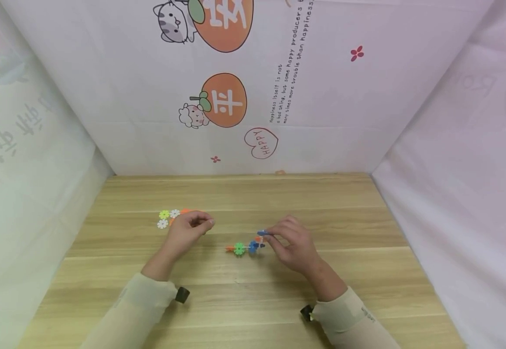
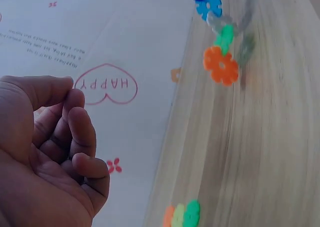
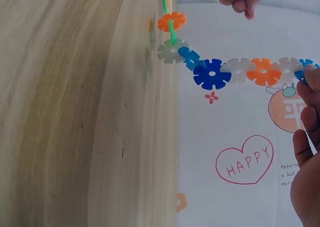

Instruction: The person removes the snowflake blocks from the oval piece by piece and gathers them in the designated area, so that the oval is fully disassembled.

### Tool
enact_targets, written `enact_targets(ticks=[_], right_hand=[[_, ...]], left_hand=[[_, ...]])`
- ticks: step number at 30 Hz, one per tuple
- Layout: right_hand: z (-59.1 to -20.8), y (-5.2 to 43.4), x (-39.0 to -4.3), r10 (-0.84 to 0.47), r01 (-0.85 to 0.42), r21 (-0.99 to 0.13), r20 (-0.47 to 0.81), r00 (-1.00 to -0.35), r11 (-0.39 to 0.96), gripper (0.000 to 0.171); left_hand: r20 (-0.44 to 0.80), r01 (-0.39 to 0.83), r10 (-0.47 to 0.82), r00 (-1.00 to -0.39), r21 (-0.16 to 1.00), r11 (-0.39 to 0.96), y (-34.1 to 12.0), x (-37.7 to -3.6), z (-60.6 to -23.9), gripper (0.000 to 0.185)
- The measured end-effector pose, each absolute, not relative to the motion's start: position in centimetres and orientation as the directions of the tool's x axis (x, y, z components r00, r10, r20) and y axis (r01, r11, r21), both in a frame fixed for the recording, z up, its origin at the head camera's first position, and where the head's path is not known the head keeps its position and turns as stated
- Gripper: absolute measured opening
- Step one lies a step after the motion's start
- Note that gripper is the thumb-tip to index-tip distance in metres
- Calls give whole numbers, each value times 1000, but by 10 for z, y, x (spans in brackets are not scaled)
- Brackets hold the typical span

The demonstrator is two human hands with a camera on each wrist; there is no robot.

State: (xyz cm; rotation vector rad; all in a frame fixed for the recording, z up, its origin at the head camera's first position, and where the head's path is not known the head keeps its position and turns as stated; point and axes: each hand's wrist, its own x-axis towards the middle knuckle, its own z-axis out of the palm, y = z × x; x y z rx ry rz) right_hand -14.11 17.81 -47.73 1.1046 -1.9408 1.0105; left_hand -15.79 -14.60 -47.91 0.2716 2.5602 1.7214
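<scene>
Right hand (image 1: 294, 245) pinches one end of a chain of plastic snowflake discs (image 1: 246, 246) at mid-bench (image 1: 323, 203). Left hand (image 1: 189, 228), fingers curled and holding nothing, hovers beside loose discs (image 1: 170, 217). The chain looks light, stiff yet liable to unclip; best supported near both ends.

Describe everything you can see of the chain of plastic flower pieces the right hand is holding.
The chain is made of flat, notched plastic discs slotted edge to edge: orange, green, grey, blue and white pieces. The right hand pinches one end and lifts it off the wooden table; the other end, with a green disc, seems to rest on the wood. The chain bends partway along. The left hand does not touch it.
</scene>
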Motion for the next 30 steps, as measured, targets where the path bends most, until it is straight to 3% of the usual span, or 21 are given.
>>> enact_targets(ticks=[16, 30], right_hand=[[-475, 176, -140, -401, -890, -284, 814, -420, 356, 13], [-472, 174, -141, -422, -887, -281, 800, -427, 366, 14]], left_hand=[[37, 138, 320, -947, 945, 298, -97, -147, -474, 14], [142, 279, 411, -900, 914, 294, -68, -143, -462, 14]])
